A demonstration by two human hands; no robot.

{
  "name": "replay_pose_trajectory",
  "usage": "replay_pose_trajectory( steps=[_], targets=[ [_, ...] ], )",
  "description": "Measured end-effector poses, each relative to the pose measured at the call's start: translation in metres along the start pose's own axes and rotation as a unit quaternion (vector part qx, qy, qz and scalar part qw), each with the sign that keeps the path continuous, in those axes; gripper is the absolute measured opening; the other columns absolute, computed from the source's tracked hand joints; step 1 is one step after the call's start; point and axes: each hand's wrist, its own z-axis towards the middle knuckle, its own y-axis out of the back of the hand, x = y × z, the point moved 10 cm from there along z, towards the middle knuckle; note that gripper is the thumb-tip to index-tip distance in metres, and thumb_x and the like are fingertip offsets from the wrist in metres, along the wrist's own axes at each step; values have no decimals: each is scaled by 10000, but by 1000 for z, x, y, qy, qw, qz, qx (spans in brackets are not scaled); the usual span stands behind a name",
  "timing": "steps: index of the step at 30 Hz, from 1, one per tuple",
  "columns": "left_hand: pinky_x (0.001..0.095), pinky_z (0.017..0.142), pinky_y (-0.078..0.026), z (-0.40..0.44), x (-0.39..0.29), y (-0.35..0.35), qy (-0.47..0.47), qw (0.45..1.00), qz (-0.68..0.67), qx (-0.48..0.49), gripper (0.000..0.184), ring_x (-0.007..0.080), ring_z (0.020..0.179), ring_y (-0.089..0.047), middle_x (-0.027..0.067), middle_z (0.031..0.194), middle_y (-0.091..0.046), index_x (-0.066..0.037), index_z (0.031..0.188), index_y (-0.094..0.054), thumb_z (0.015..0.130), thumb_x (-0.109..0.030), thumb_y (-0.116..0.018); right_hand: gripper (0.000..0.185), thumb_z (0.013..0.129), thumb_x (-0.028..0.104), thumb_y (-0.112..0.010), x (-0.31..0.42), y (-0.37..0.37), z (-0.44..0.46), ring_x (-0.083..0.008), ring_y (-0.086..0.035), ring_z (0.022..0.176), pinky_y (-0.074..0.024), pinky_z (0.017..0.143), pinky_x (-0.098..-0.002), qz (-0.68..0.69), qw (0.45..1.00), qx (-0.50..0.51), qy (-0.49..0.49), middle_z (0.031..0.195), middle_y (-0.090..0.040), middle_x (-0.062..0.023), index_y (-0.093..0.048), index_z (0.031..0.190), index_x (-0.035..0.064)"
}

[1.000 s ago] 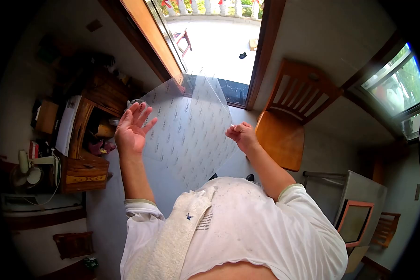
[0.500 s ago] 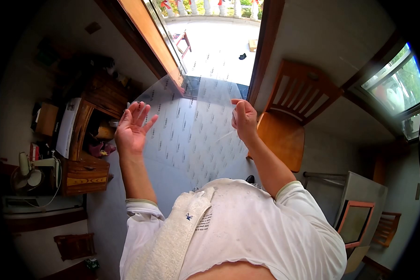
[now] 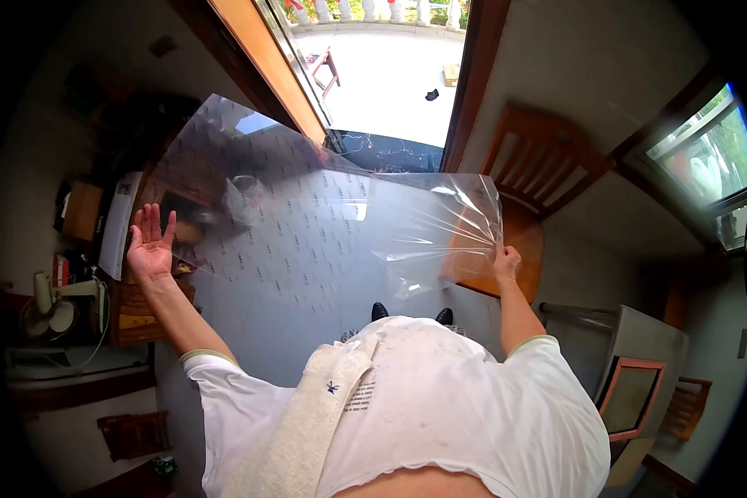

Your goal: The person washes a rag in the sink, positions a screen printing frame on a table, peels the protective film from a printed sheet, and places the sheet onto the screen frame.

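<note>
A large transparent plastic sheet with rows of small printed marks is up in front of me, tilted, with the floor showing through it. From its right side a thin clear film stretches out, wrinkled and shiny. My right hand is closed on the gathered right edge of this film, in front of the wooden chair. My left hand is open, palm up and fingers extended, beside the sheet's lower left edge. Whether it touches the sheet I cannot tell.
A wooden chair stands to the right, and a wooden cabinet and a fan to the left. Ahead, the open doorway leads to a bright terrace. Panels lean at the lower right.
My right hand has pulled right and down, stretching the film away from the sheet. My left hand has moved outward to the left, and the sheet has shifted left too.
</note>
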Motion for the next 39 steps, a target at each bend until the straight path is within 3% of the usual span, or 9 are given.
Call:
replay_pose_trajectory(
  steps=[5, 9, 12, 14, 17, 19, 23, 33, 39],
  targets=[
    [640, 1006, -313, 12, -58, 11, -82, 995, 49, 17, 382, 322, 1237, -434, 164, 1285, -503, 13, 1232, -449, 996, -238, -284, 302, 878, 285, -588, -144, 68, -12, -131, -501, 514, -375, 399, -294, 103, 935, -67, -333, 584, -527, -28, -566, 706, 38],
    [566, 1010, -351, -11, -65, -15, -140, 978, 156, 10, 400, 313, 1236, -436, 166, 1312, -475, 27, 1250, -435, 986, -258, -341, 262, 879, 296, -591, -77, 50, -10, -107, -469, 452, -374, 356, -255, 221, 906, 8, -361, 587, -508, -15, -560, 761, 64],
    [532, 1006, -370, -29, -40, -41, -116, 970, 214, 11, 381, 302, 1214, -461, 180, 1292, -486, 31, 1244, -455, 986, -230, -353, 241, 889, 240, -568, 1, -22, 12, -104, -440, 423, -380, 372, -242, 282, 911, 146, -262, 575, -482, -7, -552, 727, 62],
    [514, 1002, -381, -30, -27, -49, -104, 960, 257, 27, 370, 295, 1197, -480, 181, 1280, -494, 34, 1246, -459, 986, -210, -359, 288, 866, 296, -601, 49, -74, 17, -144, -529, 508, -440, 436, -282, 254, 915, 232, -211, 632, -536, -44, -601, 816, 12],
    [431, 954, -418, -24, -7, -50, -90, 946, 295, 99, 345, 256, 1131, -545, 140, 1200, -574, 6, 1200, -532, 980, -225, -401, 417, 841, 360, -628, 172, -142, 5, -195, -603, 660, -504, 564, -324, -126, 915, 382, 6, 758, -613, -112, -617, 987, -30],
    [427, 965, -405, -33, 0, -60, -84, 939, 314, 112, 338, 246, 1126, -550, 138, 1184, -586, 0, 1198, -539, 976, -222, -412, 555, 823, 423, -618, 242, -155, -9, -354, -599, 1002, -490, 824, -385, -154, 898, 375, 172, 1105, -595, -259, -588, 1112, -49],
    [469, 982, -394, -48, 15, -80, -69, 929, 314, 183, 331, 271, 1108, -563, 156, 1131, -612, 0, 1126, -593, 965, -244, -438, 483, 843, 346, -621, 346, -150, -49, -256, -636, 892, -511, 764, -333, 20, 867, 484, 115, 1018, -639, -202, -586, 1132, -39],
    [493, 939, -443, -90, 47, -135, -22, 904, 257, 340, 324, 342, 1018, -605, 176, 1024, -645, 31, 1026, -632, 921, -257, -525, 489, 815, 290, -688, 486, -61, -48, -150, -604, 866, -528, 788, -295, 196, 852, 383, 299, 1078, -598, -99, -534, 1246, 118],
    [506, 948, -434, -94, 68, -160, 13, 884, 227, 408, 283, 321, 1008, -610, 158, 987, -661, -4, 998, -655, 888, -253, -577, 146, 840, 137, -661, 481, -33, -44, -142, -623, 805, -506, 766, -280, 165, 804, 494, 287, 885, -685, -73, -697, 953, 52]
  ],
)
